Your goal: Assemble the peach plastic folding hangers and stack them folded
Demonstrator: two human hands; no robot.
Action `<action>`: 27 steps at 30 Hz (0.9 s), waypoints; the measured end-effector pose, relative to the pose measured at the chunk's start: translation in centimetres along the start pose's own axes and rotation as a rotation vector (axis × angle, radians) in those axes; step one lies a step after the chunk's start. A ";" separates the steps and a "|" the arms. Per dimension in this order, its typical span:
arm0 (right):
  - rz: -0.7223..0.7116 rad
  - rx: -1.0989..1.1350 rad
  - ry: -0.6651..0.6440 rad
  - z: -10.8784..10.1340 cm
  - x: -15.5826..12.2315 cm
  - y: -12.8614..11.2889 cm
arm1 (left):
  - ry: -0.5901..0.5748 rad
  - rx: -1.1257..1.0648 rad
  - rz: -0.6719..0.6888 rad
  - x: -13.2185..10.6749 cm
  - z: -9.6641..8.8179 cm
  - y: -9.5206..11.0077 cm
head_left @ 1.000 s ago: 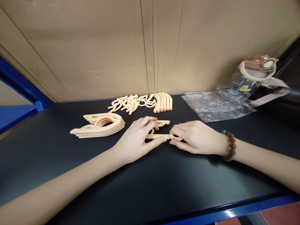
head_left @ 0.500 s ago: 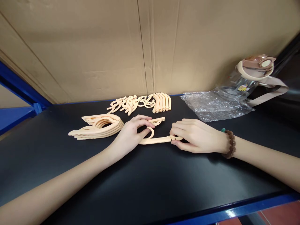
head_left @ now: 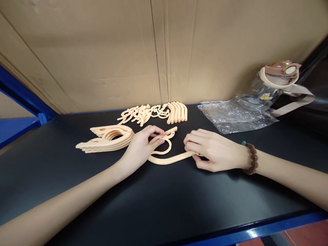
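A cream plastic folding clothes hanger (head_left: 170,159) is held low over the black tabletop between my two hands. My left hand (head_left: 144,145) pinches its far arm and the base of its curved hook, thumb against fingers. At the end of the near arm, my right hand (head_left: 210,150) is closed, its fingers covering the tip. To the left lies a nested stack of similar hangers (head_left: 109,140). Behind my left hand is a pile of loose hooks (head_left: 140,113), with a row of curved hanger arms (head_left: 177,112) beside it.
A crumpled clear plastic bag (head_left: 235,114) lies at the back right, with a clear bottle (head_left: 274,83) with a brown lid and strap behind it. Cardboard (head_left: 107,54) walls the back. A blue metal edge (head_left: 256,232) runs along the table's front.
The hanger's near arm has turned and bowed toward me, showing more of the arm and hook. My right hand has shifted slightly at its tip; my left stays nearly in place.
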State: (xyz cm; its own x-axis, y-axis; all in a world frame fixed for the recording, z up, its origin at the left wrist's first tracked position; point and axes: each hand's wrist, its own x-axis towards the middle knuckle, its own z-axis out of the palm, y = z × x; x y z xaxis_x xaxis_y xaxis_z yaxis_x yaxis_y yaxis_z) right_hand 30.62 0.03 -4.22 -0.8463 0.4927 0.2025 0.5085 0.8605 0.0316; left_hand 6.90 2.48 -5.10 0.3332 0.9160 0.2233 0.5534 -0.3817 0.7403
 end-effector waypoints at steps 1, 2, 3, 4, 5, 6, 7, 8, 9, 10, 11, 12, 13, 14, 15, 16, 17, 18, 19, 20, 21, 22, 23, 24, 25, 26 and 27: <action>0.003 0.009 0.001 0.0 0.0 0.1 | 0.001 0.009 -0.006 0.0 0.0 0.0; 0.008 0.019 0.002 0.0 0.0 0.1 | 0.005 0.020 -0.011 -0.1 0.0 0.0; 0.010 0.027 0.005 0.0 0.0 0.1 | 0.010 0.029 -0.013 -0.1 0.1 0.0; 0.011 0.034 0.009 0.0 0.0 0.1 | 0.017 0.036 -0.009 -0.1 0.1 -0.1; 0.007 0.041 0.012 0.0 0.0 0.1 | 0.027 0.042 0.004 -0.1 0.1 -0.1; 0.000 0.048 0.015 0.0 0.0 0.0 | 0.040 0.047 0.025 -0.1 0.1 -0.2; -0.010 0.058 0.016 0.0 0.0 -0.2 | 0.057 0.051 0.049 -0.1 0.1 -0.3; -0.021 0.072 0.013 0.0 0.0 -0.4 | 0.073 0.053 0.068 -0.1 0.1 -0.4; -0.031 0.089 0.010 0.0 0.1 -0.6 | 0.085 0.052 0.078 -0.1 0.1 -0.5; -0.041 0.110 0.007 0.0 0.1 -0.8 | 0.094 0.052 0.078 -0.1 0.1 -0.5; -0.051 0.129 0.003 -0.1 0.0 -1.0 | 0.099 0.053 0.072 -0.1 0.2 -0.6; -0.059 0.144 -0.001 -0.2 0.0 -1.2 | 0.099 0.057 0.064 -0.1 0.2 -0.6; -0.063 0.156 -0.007 -0.4 0.0 -1.3 | 0.099 0.064 0.059 -0.1 0.2 -0.7; -0.056 0.163 -0.017 -0.6 0.0 -1.4 | 0.098 0.074 0.059 -0.1 0.2 -0.7; -0.036 0.172 -0.030 -0.8 -0.1 -1.3 | 0.098 0.084 0.060 -0.1 0.2 -0.8; -0.007 0.187 -0.047 -1.1 -0.2 -1.2 | 0.096 0.091 0.061 -0.1 0.2 -0.8; 0.030 0.211 -0.069 -1.5 -0.3 -1.1 | 0.095 0.094 0.061 -0.1 0.2 -0.8; 0.059 0.247 -0.092 -1.8 -0.4 -0.9 | 0.094 0.093 0.061 0.0 0.2 -0.9; 0.080 0.289 -0.119 -2.1 -0.5 -0.7 | 0.094 0.093 0.062 0.0 0.2 -0.9; 0.093 0.330 -0.146 -2.4 -0.5 -0.5 | 0.095 0.096 0.061 0.0 0.2 -0.9; 0.097 0.370 -0.170 -2.6 -0.6 -0.3 | 0.096 0.102 0.060 0.0 0.2 -0.9; 0.095 0.406 -0.193 -2.7 -0.7 -0.2 | 0.095 0.111 0.058 0.0 0.2 -0.8; 0.089 0.436 -0.210 -2.8 -0.7 -0.1 | 0.094 0.119 0.053 0.0 0.2 -0.8; 0.080 0.457 -0.220 -2.8 -0.7 -0.1 | 0.089 0.128 0.047 0.1 0.2 -0.8; 0.068 0.468 -0.224 -2.8 -0.7 -0.1 | 0.084 0.135 0.039 0.1 0.2 -0.7; 0.056 0.471 -0.221 -2.8 -0.7 -0.1 | 0.077 0.139 0.030 0.1 0.2 -0.7; 0.044 0.468 -0.211 -2.7 -0.6 -0.1 | 0.070 0.143 0.022 0.1 0.2 -0.7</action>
State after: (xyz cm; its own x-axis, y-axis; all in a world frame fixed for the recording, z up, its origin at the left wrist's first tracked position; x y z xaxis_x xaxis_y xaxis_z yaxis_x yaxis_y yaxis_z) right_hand 31.55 -0.73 -1.69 -0.8637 0.5039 -0.0095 0.4600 0.7804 -0.4235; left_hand 6.71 2.79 -5.70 0.2951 0.9116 0.2861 0.6515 -0.4110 0.6376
